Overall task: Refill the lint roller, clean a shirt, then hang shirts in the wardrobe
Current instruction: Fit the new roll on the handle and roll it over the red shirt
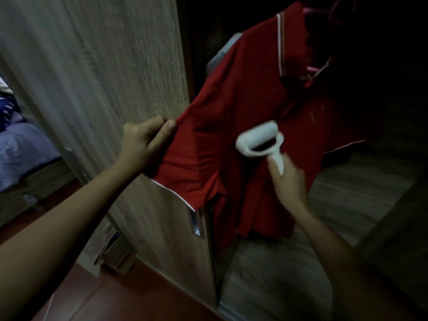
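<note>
The wardrobe (97, 66) stood open, a red shirt (243, 93) hanging on a pink hanger (311, 68) at its door's edge. The left hand (141, 144) pinched the sleeve taut — the right hand (287, 181) gripped the roller (260, 141), pressed against the shirt's front.

We were in a bedroom at home: a wooden wardrobe (120, 72) stood beside a bed (20, 144) with blue covers.
</note>
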Demonstrator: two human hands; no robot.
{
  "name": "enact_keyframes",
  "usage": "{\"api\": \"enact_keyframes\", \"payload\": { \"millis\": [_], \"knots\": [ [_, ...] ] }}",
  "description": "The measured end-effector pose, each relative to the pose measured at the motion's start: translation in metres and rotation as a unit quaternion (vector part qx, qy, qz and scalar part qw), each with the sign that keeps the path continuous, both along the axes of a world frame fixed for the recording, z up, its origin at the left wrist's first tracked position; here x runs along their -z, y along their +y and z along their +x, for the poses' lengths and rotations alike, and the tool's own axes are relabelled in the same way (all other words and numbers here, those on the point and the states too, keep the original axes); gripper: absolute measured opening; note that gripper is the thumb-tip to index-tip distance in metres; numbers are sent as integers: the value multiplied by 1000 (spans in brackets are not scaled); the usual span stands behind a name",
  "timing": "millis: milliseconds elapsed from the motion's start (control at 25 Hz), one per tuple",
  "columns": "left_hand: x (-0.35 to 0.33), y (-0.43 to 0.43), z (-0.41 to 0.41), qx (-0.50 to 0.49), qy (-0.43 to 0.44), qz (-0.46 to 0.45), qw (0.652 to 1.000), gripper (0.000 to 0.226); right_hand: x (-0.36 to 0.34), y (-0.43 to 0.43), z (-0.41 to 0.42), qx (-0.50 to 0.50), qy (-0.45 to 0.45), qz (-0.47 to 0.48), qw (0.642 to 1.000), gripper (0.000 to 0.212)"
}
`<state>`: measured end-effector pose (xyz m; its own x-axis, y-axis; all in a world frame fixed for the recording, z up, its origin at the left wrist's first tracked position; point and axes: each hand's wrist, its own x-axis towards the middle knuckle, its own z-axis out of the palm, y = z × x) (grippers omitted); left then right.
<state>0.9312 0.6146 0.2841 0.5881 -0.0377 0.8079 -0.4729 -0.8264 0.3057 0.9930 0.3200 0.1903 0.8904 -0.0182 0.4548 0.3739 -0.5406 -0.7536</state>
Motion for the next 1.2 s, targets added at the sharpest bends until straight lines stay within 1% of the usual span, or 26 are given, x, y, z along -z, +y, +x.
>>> {"api": "enact_keyframes", "payload": {
  "millis": [80,120,200,280,400,480,520,560,640,720,760,840,880,960,1040,1120,1200],
  "knots": [
    [-1,0,0,1,2,-3,1000,42,-51,-1,5,16,-89,29,995,25],
    [-1,0,-2,0,1,-2,1000,42,-66,-1,5,18,-114,43,992,26],
    [-1,0,-3,3,1,-3,1000,41,-64,0,7,18,-129,51,990,28],
    [-1,-2,-3,3,4,-2,1000,39,-21,6,6,26,-77,38,996,27],
    [1,-1,-2,-7,-4,7,1000,40,89,21,-11,4,60,13,998,23],
    [1,-1,-1,-5,-4,9,1000,38,151,21,-28,4,166,-18,986,27],
    [1,0,-1,-3,-2,13,1000,38,168,18,-32,11,207,-27,978,30],
    [0,0,-1,0,0,15,1000,38,173,13,-30,19,226,-23,974,33],
    [-2,0,-3,9,4,16,1000,39,151,-2,-11,29,186,3,982,37],
    [-3,-1,-4,10,7,17,1000,40,98,-25,19,43,106,29,993,47],
    [-3,-2,-4,6,4,16,1000,42,64,-38,35,59,64,39,995,45],
    [-1,-2,-3,-10,-6,15,1000,46,0,-58,60,84,-7,43,996,35],
    [0,-2,-2,-18,-10,15,1000,49,-23,-62,67,87,-25,49,995,33],
    [2,-2,-2,-22,-13,11,1000,51,-35,-55,70,77,-24,64,995,32],
    [1,-1,-2,-24,-9,10,1000,52,4,-28,55,54,11,58,997,28],
    [0,-1,-2,-26,-11,12,1000,52,73,2,19,9,83,63,995,23],
    [0,-1,-2,-26,-14,17,999,53,119,19,-19,-23,165,85,982,19]
  ]
}}
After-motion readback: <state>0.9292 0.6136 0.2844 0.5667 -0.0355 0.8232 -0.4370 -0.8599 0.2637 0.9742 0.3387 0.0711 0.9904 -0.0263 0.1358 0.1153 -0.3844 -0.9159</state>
